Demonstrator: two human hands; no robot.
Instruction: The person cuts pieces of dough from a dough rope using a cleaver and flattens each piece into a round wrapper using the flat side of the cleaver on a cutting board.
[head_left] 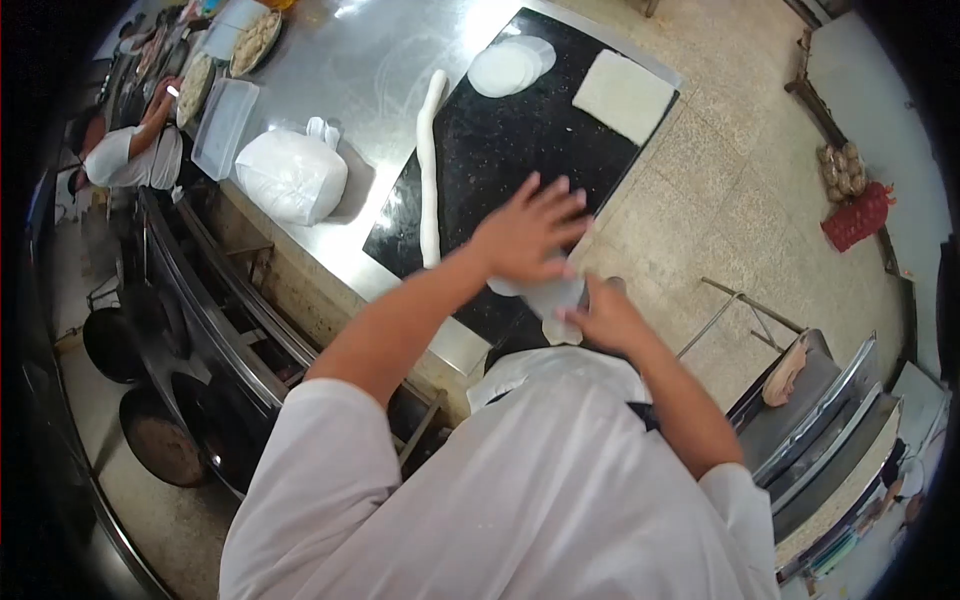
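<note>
My right hand (612, 318) is closed around what looks like a cleaver (556, 294), whose wide grey blade is blurred and partly covered. Over the blade's far end is my left hand (525, 235), fingers spread; whether the palm touches the metal I cannot tell. A pale piece of dough (562, 332) lies by the near edge of the black board (510, 150), beside my right fingers. To the left of my left hand a long white dough rope (428, 170) stretches along the board's side. Thin round dough wrappers (505, 68) overlap in a pile at the far end.
A folded white cloth (626, 97) lies on the board's far right corner. On the steel table (350, 75) stand a knotted white plastic bag (292, 175) and a clear plastic box (225, 128). Woks (165, 440) sit low at left. Another person (135, 155) works at far left.
</note>
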